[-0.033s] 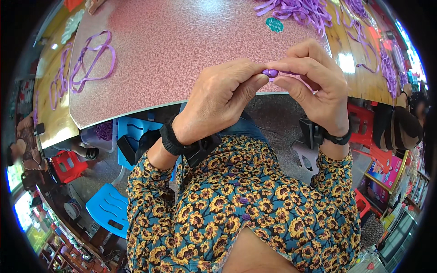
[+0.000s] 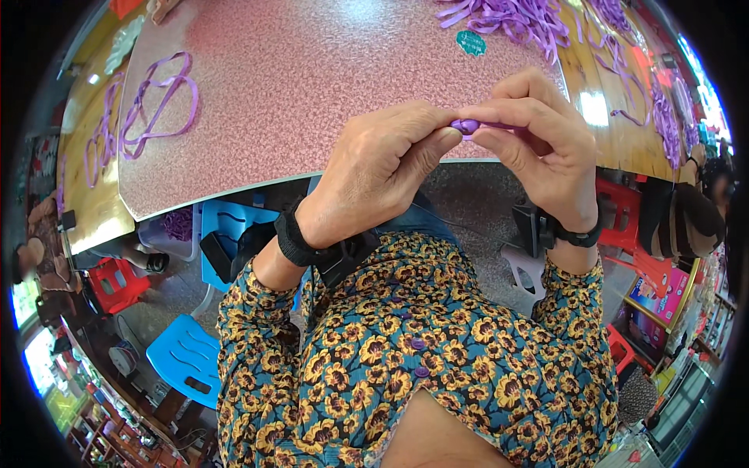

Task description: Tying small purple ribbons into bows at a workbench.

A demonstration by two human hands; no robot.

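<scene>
A small knot of purple ribbon is held up over the near edge of the pink table. My left hand pinches its left end between thumb and forefinger. From the right, the fingers of my right hand close on a purple strip running out of the knot, with the thumb just below it. Both hands hide most of the ribbon's length. At the table's left lies a loose purple ribbon loop. A heap of purple ribbons is piled at the far right.
A green scalloped sticker is on the tabletop. Below the table's left side stand blue chairs, a red stool and a clear bin of purple ribbon. Another person sits at the right beside red stools.
Very little differs: the knot and my right thumb have shifted a touch to the right. Both hands keep their hold.
</scene>
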